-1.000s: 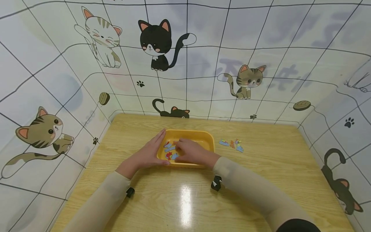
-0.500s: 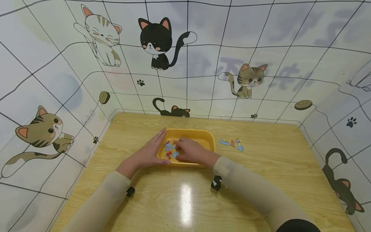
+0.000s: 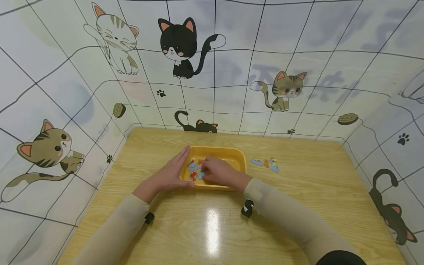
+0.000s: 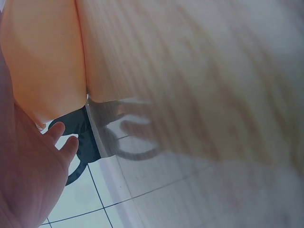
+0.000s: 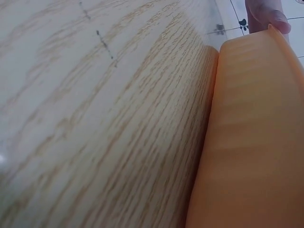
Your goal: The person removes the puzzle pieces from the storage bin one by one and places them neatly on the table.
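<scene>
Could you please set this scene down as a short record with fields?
Left hand: touches the left end of the yellow rectangular plastic tray
Right hand: reaches inside the tray; whether it holds anything is hidden
In tray: small flat blue, red and orange pieces
Outside tray: similar flat pieces to its right, on the light wood-grain table
</scene>
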`<state>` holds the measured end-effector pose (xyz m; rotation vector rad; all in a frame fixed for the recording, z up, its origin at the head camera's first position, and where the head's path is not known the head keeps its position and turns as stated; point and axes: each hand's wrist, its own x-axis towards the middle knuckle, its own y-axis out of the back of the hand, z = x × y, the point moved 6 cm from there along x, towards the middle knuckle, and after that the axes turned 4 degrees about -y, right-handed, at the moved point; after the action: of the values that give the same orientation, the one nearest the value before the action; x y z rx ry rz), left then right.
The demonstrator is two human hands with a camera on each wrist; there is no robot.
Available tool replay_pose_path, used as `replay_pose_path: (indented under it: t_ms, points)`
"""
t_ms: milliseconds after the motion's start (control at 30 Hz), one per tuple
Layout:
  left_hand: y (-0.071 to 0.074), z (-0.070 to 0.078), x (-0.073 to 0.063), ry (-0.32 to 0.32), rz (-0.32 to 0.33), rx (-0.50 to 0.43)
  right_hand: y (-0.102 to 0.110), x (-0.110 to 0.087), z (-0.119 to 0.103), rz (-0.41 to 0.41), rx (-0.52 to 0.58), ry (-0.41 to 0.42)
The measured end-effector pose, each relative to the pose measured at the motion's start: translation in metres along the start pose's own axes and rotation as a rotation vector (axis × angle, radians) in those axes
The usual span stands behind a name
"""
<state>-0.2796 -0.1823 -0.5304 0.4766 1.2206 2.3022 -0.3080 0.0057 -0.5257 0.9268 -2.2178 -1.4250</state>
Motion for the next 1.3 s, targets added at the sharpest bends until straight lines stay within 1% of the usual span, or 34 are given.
replay_pose_path:
  t_ms: [200, 300, 500, 667, 733, 833, 1000, 1100, 1200, 1300]
  points:
    - [0.002, 0.001, 0.000, 0.001, 0.001, -0.014, -0.001, 0.001, 0.001, -0.008, 0.016, -0.030]
    - [0.002, 0.002, 0.000, 0.002, -0.001, -0.012, 0.000, 0.000, 0.001, -0.004, 0.021, -0.025]
    - [0.002, 0.002, 0.001, -0.003, 0.003, -0.012, 0.008, -0.004, 0.001, 0.036, 0.062, -0.002]
    - [0.001, 0.001, 0.001, 0.005, 0.001, -0.015, 0.014, -0.011, 0.005, 0.032, 0.089, -0.002]
    - [0.001, 0.000, 0.000, 0.008, 0.002, -0.013, 0.016, -0.014, 0.007, 0.025, 0.084, -0.005]
    - [0.000, -0.002, 0.000, 0.010, 0.007, -0.010, 0.022, -0.019, 0.012, 0.015, 0.089, 0.000]
    - [-0.001, -0.003, 0.000, 0.009, 0.010, -0.005, 0.038, -0.027, 0.019, 0.003, 0.094, 0.042]
    - [-0.001, -0.003, 0.001, 0.011, 0.011, 0.000, 0.048, -0.032, 0.024, 0.014, 0.072, 0.051]
    - [-0.001, -0.002, 0.000, 0.014, 0.010, 0.009, 0.057, -0.039, 0.028, 0.032, 0.039, 0.041]
    - [-0.001, -0.002, 0.000, 0.014, 0.006, 0.013, 0.067, -0.047, 0.030, 0.052, 0.039, 0.041]
